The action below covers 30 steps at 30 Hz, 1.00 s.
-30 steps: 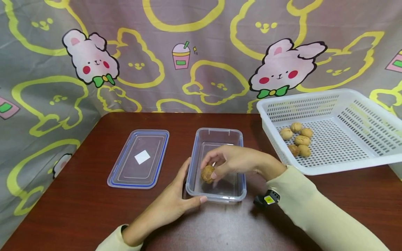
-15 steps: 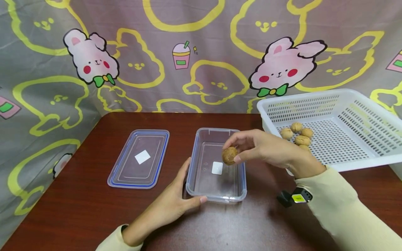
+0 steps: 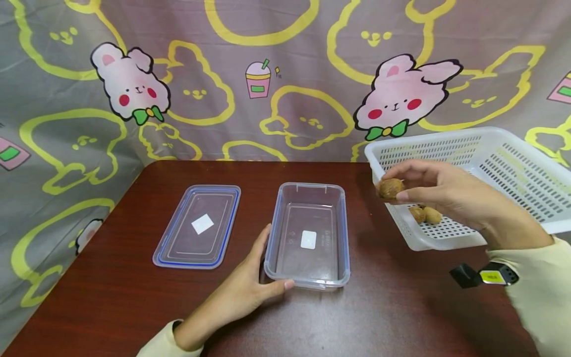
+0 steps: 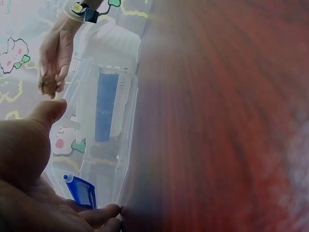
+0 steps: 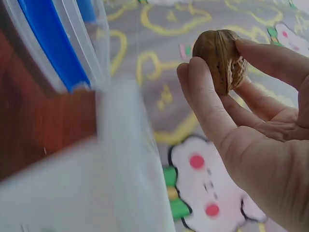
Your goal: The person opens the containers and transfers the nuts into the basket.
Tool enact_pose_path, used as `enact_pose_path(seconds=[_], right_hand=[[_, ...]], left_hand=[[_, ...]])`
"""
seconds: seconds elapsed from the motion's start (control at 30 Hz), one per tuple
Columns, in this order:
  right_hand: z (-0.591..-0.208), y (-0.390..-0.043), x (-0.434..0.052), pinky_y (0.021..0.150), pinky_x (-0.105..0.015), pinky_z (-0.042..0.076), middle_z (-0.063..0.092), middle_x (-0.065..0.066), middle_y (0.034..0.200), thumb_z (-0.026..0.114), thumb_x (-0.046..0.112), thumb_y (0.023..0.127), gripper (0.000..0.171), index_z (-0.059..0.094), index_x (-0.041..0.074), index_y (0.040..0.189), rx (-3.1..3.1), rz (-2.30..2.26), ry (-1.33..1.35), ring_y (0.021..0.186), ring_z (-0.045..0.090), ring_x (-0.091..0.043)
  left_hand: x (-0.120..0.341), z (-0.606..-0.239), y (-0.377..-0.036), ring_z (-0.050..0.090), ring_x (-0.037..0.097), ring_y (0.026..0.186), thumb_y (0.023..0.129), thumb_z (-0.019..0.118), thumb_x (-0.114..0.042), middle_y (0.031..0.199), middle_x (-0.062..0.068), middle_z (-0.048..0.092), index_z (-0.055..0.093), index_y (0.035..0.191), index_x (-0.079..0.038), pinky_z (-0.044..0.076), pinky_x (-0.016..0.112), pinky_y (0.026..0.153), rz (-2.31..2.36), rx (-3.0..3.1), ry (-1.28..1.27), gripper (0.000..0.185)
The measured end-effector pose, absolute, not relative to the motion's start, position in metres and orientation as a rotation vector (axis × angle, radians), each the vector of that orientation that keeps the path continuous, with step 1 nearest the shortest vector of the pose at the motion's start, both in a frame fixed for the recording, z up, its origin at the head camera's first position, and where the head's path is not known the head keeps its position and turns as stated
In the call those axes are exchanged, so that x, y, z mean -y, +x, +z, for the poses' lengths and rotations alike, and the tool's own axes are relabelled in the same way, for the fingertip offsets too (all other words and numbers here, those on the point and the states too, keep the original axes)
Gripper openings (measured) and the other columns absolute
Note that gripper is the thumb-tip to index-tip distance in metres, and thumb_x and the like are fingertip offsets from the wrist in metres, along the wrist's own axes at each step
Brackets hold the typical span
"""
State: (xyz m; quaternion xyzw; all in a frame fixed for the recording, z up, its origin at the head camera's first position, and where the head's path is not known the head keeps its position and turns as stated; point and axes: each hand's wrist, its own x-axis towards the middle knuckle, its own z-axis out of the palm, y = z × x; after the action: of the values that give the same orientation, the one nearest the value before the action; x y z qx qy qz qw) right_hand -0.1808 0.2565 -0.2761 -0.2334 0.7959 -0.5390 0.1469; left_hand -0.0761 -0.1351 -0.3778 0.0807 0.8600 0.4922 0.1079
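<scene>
Right hand (image 3: 446, 191) carried pinched walnut (image 3: 390, 188), long axis sideways, to basket (image 3: 513, 148).

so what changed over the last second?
The right hand, pinching a walnut, lifted it out of the clear container and carried it right to the near-left corner of the white basket, grip unchanged. The left hand stayed on the container's near-left corner; the lid and the basket's other walnuts didn't move.
</scene>
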Motion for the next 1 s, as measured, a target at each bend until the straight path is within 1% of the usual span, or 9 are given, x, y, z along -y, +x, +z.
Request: enact_pose_path(seconds=[0.13,0.27,0.33,0.37,0.47,0.63,0.87,0.93,1.0], right_hand=[[-0.28,-0.185,-0.29,0.084,-0.024,0.057,0.074,0.0,0.124,0.057,-0.008,0.101,0.039,0.064,0.011,0.135,-2.305,-1.659,-0.572,0.106,0.069,-0.016],[-0.286,-0.189,-0.314,0.085,-0.02,0.054,0.073,0.009,0.125,0.059,-0.005,0.102,0.04,0.066,0.016,0.135,-2.431,-1.647,-0.408,0.108,0.068,-0.01],[-0.29,-0.192,-0.326,0.085,-0.019,0.054,0.072,0.01,0.126,0.059,-0.006,0.101,0.042,0.066,0.015,0.137,-2.443,-1.652,-0.358,0.109,0.068,-0.01],[-0.292,-0.193,-0.33,0.085,-0.019,0.053,0.07,0.013,0.126,0.06,-0.004,0.102,0.042,0.067,0.018,0.137,-2.485,-1.61,-0.316,0.109,0.068,-0.009],[-0.298,-0.197,-0.349,0.084,-0.018,0.054,0.066,0.016,0.127,0.058,-0.003,0.103,0.042,0.067,0.021,0.137,-2.494,-1.595,-0.273,0.106,0.069,-0.008],[-0.308,-0.207,-0.375,0.082,-0.019,0.057,0.069,0.02,0.122,0.054,-0.005,0.105,0.042,0.07,0.024,0.129,-2.506,-1.551,-0.27,0.102,0.072,-0.006],[-0.32,-0.218,-0.393,0.083,-0.022,0.058,0.067,0.023,0.115,0.062,-0.002,0.102,0.041,0.07,0.032,0.124,-2.503,-1.342,-0.256,0.1,0.068,-0.006],[-0.322,-0.22,-0.396,0.082,-0.022,0.057,0.066,0.024,0.115,0.063,0.001,0.102,0.037,0.068,0.029,0.127,-2.522,-1.259,-0.263,0.101,0.065,-0.005],[-0.323,-0.222,-0.397,0.082,-0.021,0.055,0.065,0.023,0.115,0.064,0.004,0.102,0.033,0.066,0.021,0.13,-2.534,-1.188,-0.267,0.102,0.063,-0.003]], left_hand=[[0.136,-0.378,-0.076,0.048,0.028,0.145,0.082,0.09,-0.037,0.161,0.007,0.047,0.01,0.169,-0.036,0.033,0.058,0.12,1.453,-2.533,0.245,0.118],[0.137,-0.378,-0.075,0.047,0.027,0.145,0.082,0.09,-0.036,0.162,0.006,0.046,0.011,0.169,-0.036,0.033,0.057,0.121,1.452,-2.535,0.251,0.118],[0.138,-0.379,-0.075,0.048,0.026,0.145,0.082,0.09,-0.034,0.162,0.006,0.046,0.011,0.169,-0.035,0.033,0.057,0.121,1.463,-2.525,0.26,0.118],[0.138,-0.379,-0.075,0.048,0.026,0.145,0.082,0.09,-0.034,0.162,0.006,0.046,0.011,0.169,-0.034,0.033,0.057,0.121,1.467,-2.522,0.264,0.118],[0.139,-0.38,-0.075,0.047,0.026,0.145,0.082,0.09,-0.035,0.162,0.006,0.046,0.011,0.169,-0.035,0.032,0.057,0.121,1.472,-2.516,0.273,0.118],[0.139,-0.379,-0.075,0.048,0.026,0.145,0.082,0.09,-0.035,0.162,0.005,0.047,0.011,0.169,-0.034,0.032,0.057,0.121,1.471,-2.512,0.273,0.118],[0.139,-0.379,-0.075,0.048,0.026,0.145,0.083,0.09,-0.035,0.161,0.005,0.047,0.011,0.169,-0.036,0.033,0.058,0.121,1.471,-2.514,0.274,0.117],[0.139,-0.379,-0.076,0.047,0.026,0.145,0.083,0.09,-0.036,0.162,0.005,0.047,0.011,0.169,-0.036,0.032,0.058,0.121,1.469,-2.515,0.272,0.117],[0.139,-0.379,-0.076,0.047,0.026,0.146,0.083,0.09,-0.036,0.162,0.005,0.046,0.011,0.169,-0.035,0.032,0.058,0.121,1.467,-2.515,0.275,0.117]])
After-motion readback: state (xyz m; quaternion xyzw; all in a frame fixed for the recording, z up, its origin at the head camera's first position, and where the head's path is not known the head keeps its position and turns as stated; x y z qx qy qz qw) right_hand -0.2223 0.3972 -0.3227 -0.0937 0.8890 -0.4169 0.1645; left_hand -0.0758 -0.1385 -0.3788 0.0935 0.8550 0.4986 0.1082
